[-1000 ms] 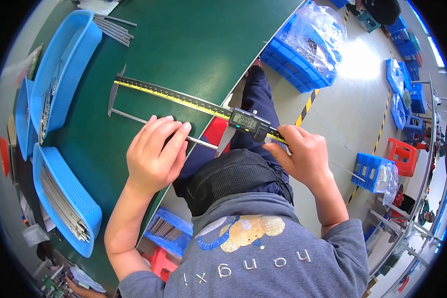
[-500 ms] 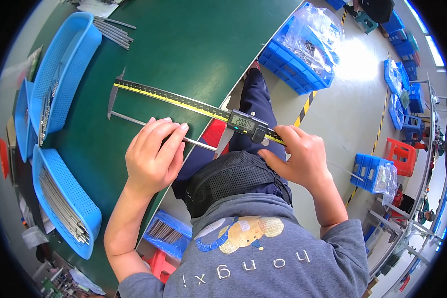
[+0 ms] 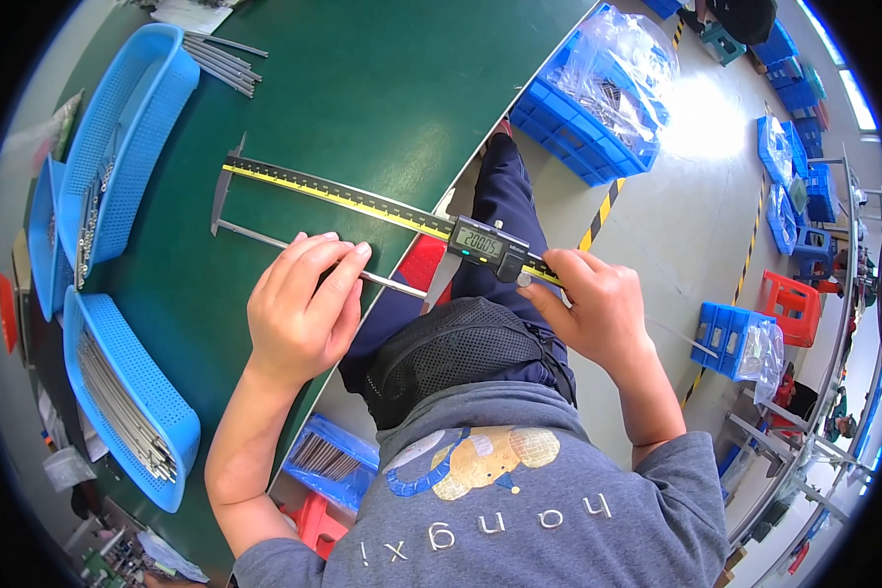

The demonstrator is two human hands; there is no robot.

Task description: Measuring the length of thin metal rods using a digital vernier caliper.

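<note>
A long digital caliper (image 3: 343, 194) reaches from over the green table to my right side, its display lit. Between its two jaws lies a thin metal rod (image 3: 253, 234), one end at the far jaw and the other at the jaw near my waist. My left hand (image 3: 304, 312) pinches the rod around its middle, and the fingers hide part of it. My right hand (image 3: 590, 299) grips the caliper's beam end, with the thumb at the small round wheel (image 3: 524, 280) under the display.
On the green table (image 3: 363, 78) stand blue perforated baskets (image 3: 171, 412) holding rods, and several loose rods (image 3: 223, 64) lie at the far left. A blue crate (image 3: 583, 137) with plastic bags sits on the floor, right. A box of rods (image 3: 333, 459) is below the table edge.
My right thumb has moved up onto the caliper's small wheel. My left hand, the rod and the caliper stay nearly where they were.
</note>
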